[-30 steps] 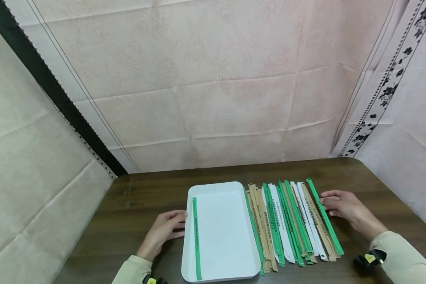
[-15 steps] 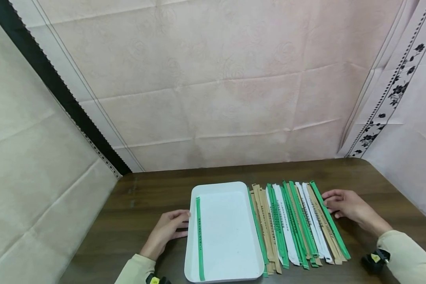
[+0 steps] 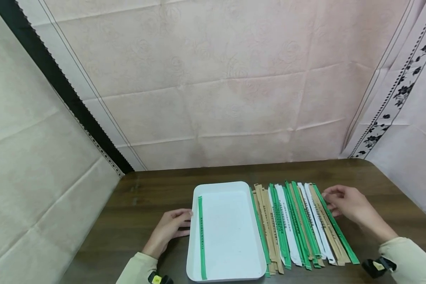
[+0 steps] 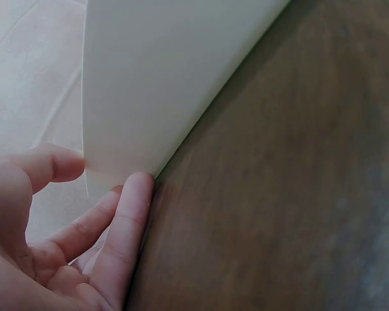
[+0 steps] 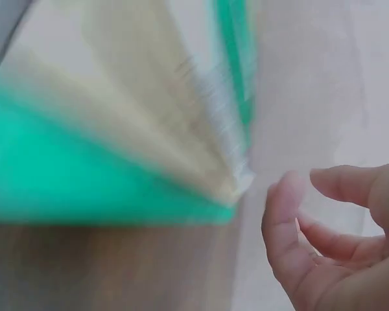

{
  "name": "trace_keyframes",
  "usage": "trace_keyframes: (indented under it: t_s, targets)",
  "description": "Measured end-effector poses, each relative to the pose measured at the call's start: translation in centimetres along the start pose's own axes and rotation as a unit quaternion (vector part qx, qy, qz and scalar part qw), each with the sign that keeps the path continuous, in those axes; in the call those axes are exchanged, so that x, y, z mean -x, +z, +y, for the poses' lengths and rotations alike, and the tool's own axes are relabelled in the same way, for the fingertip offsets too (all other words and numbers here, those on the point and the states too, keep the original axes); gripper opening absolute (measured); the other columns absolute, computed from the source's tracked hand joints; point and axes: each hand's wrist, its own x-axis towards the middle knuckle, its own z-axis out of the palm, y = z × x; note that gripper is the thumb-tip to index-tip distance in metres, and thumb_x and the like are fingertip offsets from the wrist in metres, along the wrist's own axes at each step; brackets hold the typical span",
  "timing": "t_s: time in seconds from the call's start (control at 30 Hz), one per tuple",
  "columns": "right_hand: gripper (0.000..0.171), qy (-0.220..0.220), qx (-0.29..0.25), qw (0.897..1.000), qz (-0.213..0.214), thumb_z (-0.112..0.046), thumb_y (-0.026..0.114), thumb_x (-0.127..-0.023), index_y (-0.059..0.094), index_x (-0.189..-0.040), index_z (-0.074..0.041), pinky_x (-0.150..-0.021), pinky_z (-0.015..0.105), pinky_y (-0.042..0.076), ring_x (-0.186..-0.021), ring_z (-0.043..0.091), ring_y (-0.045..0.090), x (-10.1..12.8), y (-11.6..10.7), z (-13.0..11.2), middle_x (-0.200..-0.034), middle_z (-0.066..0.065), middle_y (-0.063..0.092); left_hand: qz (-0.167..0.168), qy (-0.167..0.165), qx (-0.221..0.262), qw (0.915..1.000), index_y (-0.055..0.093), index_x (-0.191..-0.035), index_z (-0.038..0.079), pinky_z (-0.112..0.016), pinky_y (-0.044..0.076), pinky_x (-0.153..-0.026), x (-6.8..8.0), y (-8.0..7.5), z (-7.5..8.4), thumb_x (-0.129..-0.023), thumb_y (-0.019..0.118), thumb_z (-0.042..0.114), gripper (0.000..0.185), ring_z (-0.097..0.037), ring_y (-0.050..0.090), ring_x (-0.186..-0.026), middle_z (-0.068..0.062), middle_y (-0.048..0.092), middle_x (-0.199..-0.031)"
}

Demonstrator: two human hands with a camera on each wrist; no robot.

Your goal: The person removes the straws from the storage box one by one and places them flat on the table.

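Note:
In the head view my left hand [image 3: 170, 228] holds the left rim of a white rectangular tray [image 3: 234, 236]. The left wrist view shows the thumb at the tray's rim and fingertips against its lower edge. One long thin green packet [image 3: 201, 236] with dark print lies along the tray's left side. My right hand [image 3: 349, 203] hovers with bent fingers beside the upper end of the rightmost green packet [image 3: 335, 225]. In the right wrist view, thumb and forefinger are slightly apart with nothing between them, clear of the blurred packets [image 5: 117, 175].
Right of the tray lies a row of several slim printed packets, green, white [image 3: 287, 225] and brown [image 3: 268, 228], some overlapping. They lie on a dark wooden table [image 3: 156, 185]. Pale patterned cloth [image 3: 234, 98] hangs behind the table and at both sides.
The right hand has lifted slightly off the rightmost green packet. That packet has slid a little toward me, its near end to the right. The left hand stays on the tray; the view has shifted slightly.

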Motion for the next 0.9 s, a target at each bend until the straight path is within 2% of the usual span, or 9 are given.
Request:
trace_keyframes:
  t_s: [0.23, 0.37, 0.53, 0.67, 0.9]
  targets:
    - [0.052, -0.038, -0.095, 0.994, -0.041, -0.021, 0.053, -0.112, 0.038, -0.146, 0.016, -0.084, 0.041, 0.065, -0.104, 0.036, 0.074, 0.9, 2.7, -6.2, -0.133, 0.039, 0.058, -0.007, -0.002, -0.006, 1.0, 0.067, -0.134, -0.004, -0.04, 0.065, -0.083, 0.4, -0.2, 0.0, -0.1, 0.07, 0.032, 0.05, -0.023, 0.074, -0.1, -0.014, 0.074, -0.117]
    - [0.055, -0.051, -0.141, 0.986, -0.073, -0.02, 0.055, -0.111, 0.034, -0.15, 0.013, -0.09, 0.046, 0.063, -0.111, 0.04, 0.072, 1.2, 5.2, -9.5, -0.14, 0.039, 0.052, -0.009, 0.0, -0.006, 0.9999, 0.067, -0.134, -0.003, -0.04, 0.065, -0.083, 0.3, -0.1, 0.1, -0.101, 0.07, 0.033, 0.05, -0.023, 0.074, -0.1, -0.014, 0.074, -0.117]
    - [0.049, -0.054, -0.165, 0.981, -0.091, -0.016, 0.059, -0.108, 0.041, -0.145, 0.009, -0.088, 0.048, 0.064, -0.105, 0.036, 0.073, 1.3, 9.8, -12.5, -0.132, 0.031, 0.059, -0.015, 0.004, -0.007, 0.9999, 0.066, -0.136, -0.004, -0.039, 0.065, -0.084, 0.1, -0.1, 0.2, -0.101, 0.069, 0.034, 0.051, -0.024, 0.074, -0.101, -0.015, 0.073, -0.119]
    - [0.046, -0.029, -0.168, 0.98, -0.099, -0.017, 0.067, -0.104, 0.049, -0.139, 0.006, -0.087, 0.048, 0.064, -0.098, 0.033, 0.075, 1.1, 13.8, -14.3, -0.123, 0.024, 0.065, -0.021, 0.007, -0.003, 0.9997, 0.065, -0.136, -0.004, -0.039, 0.065, -0.084, 0.0, -0.1, 0.1, -0.102, 0.069, 0.034, 0.051, -0.024, 0.074, -0.101, -0.016, 0.073, -0.12]
    - [0.042, 0.018, -0.162, 0.978, -0.127, -0.028, 0.075, -0.1, 0.057, -0.128, -0.002, -0.097, 0.049, 0.06, -0.09, 0.024, 0.077, 0.3, 18.6, -16.9, -0.113, 0.014, 0.073, -0.012, 0.007, -0.008, 0.9999, 0.067, -0.135, -0.002, -0.04, 0.065, -0.083, 0.2, -0.2, 0.0, -0.102, 0.069, 0.033, 0.048, -0.023, 0.074, -0.1, -0.014, 0.074, -0.118]
